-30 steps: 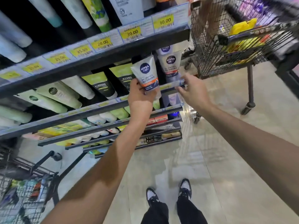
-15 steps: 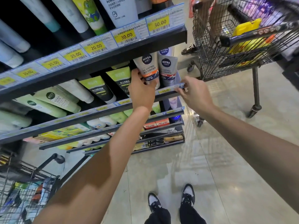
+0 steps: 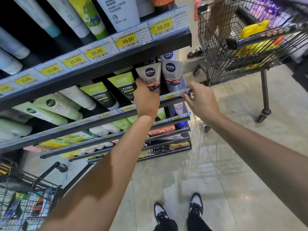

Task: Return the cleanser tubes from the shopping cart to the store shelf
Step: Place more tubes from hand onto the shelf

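My left hand (image 3: 146, 99) grips the lower end of a grey Nivea Men cleanser tube (image 3: 150, 75), which stands on the second shelf (image 3: 173, 97) under the upper shelf edge. A matching grey Nivea tube (image 3: 172, 74) stands right beside it, with a third tube behind. My right hand (image 3: 200, 99) holds the right end of that shelf's price rail, fingers curled on it. The shopping cart (image 3: 25, 200) with several items is at the lower left.
Green and white tubes (image 3: 103, 95) fill the shelves to the left. A second wire cart (image 3: 250, 47) with yellow packs stands at the upper right, a person's leg and shoe behind it. Tiled floor and my shoes lie below.
My left hand has carried the tube up and inward from in front of the shelf onto the shelf, next to the matching tube. My right hand stays at the rail end.
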{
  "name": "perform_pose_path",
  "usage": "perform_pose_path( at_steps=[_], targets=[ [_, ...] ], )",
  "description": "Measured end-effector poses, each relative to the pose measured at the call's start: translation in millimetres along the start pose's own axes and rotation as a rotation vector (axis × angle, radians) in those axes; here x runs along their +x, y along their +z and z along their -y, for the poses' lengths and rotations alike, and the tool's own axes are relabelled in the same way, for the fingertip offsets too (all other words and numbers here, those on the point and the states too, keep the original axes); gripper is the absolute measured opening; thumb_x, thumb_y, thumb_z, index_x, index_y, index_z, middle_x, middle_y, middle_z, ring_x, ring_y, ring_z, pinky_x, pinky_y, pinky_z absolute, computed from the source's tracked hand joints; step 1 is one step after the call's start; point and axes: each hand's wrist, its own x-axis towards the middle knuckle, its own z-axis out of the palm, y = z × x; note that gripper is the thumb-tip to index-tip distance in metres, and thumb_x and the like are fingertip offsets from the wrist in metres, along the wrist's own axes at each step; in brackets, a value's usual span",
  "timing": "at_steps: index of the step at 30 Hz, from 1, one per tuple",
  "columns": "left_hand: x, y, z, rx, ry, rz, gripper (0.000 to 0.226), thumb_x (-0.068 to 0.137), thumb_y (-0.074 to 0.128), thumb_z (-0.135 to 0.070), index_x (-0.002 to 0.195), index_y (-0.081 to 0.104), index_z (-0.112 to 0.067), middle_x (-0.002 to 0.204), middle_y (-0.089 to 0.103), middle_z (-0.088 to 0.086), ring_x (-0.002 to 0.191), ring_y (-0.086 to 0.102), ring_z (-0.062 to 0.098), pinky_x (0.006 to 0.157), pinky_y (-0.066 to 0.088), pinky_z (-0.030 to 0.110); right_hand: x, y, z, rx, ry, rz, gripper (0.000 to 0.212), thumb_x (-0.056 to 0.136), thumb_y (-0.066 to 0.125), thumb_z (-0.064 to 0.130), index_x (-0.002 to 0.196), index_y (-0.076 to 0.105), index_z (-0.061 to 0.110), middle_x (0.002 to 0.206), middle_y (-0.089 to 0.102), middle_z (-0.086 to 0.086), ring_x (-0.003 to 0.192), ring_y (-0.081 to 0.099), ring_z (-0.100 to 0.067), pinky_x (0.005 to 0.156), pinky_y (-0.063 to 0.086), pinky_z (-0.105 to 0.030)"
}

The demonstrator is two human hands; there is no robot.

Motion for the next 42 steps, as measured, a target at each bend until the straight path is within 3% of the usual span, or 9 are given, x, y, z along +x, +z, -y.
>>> perform_pose_path(
  at_steps=[4, 12, 21, 31, 42],
  targets=[
    [-0.4, 0.3, 1.0, 0.055, -0.005, -0.007, 0.043, 0.091, 0.075, -0.024, 0.124, 0.054, -0.008, 0.122, 0.07, 0.013, 0.113, 0.067, 0.035, 0.09, 0.052, 0.039, -1.3, -0.7, 1.4, 0.007, 0.018, 0.009, 0.023, 0.099, 0.067, 0.034, 0.113, 0.066, 0.015, 0.098, 0.071, -0.002, 0.084, 0.064, -0.018, 0.072, 0.05, -0.034],
    [0.8, -2.5, -2.9, 0.088, -0.005, 0.004, 0.043, 0.092, 0.075, -0.025, 0.123, 0.053, -0.004, 0.122, 0.07, 0.013, 0.112, 0.068, 0.032, 0.077, 0.044, 0.027, -2.4, -2.0, 5.6, 0.004, 0.055, 0.008, 0.027, 0.099, 0.065, 0.037, 0.115, 0.066, 0.015, 0.101, 0.073, -0.002, 0.087, 0.067, -0.02, 0.079, 0.056, -0.041],
    [2.5, -2.8, -3.5, 0.093, -0.012, 0.014, 0.045, 0.093, 0.074, -0.03, 0.124, 0.053, -0.005, 0.125, 0.07, 0.01, 0.115, 0.067, 0.029, 0.078, 0.042, 0.026, -2.0, -2.9, 7.6, -0.004, 0.067, 0.015, 0.033, 0.1, 0.065, 0.04, 0.12, 0.066, 0.014, 0.107, 0.073, -0.003, 0.089, 0.065, -0.019, 0.081, 0.054, -0.04],
    [3.6, -5.3, -4.4, 0.096, -0.034, 0.03, 0.046, 0.092, 0.075, -0.03, 0.125, 0.053, -0.006, 0.127, 0.069, 0.013, 0.117, 0.065, 0.033, 0.089, 0.05, 0.037, -1.3, -5.5, 8.8, 0.001, 0.071, 0.031, 0.036, 0.098, 0.065, 0.042, 0.119, 0.067, 0.012, 0.104, 0.072, -0.003, 0.082, 0.057, -0.014, 0.075, 0.045, -0.033],
    [4.3, -4.1, -5.3, 0.085, -0.061, 0.064, 0.046, 0.093, 0.074, -0.031, 0.124, 0.054, -0.005, 0.126, 0.069, 0.015, 0.115, 0.066, 0.036, 0.092, 0.054, 0.042, -2.0, -5.7, 8.5, 0.01, 0.077, 0.035, 0.031, 0.099, 0.065, 0.04, 0.113, 0.067, 0.013, 0.101, 0.072, -0.004, 0.086, 0.062, -0.02, 0.072, 0.044, -0.033]
  ],
)
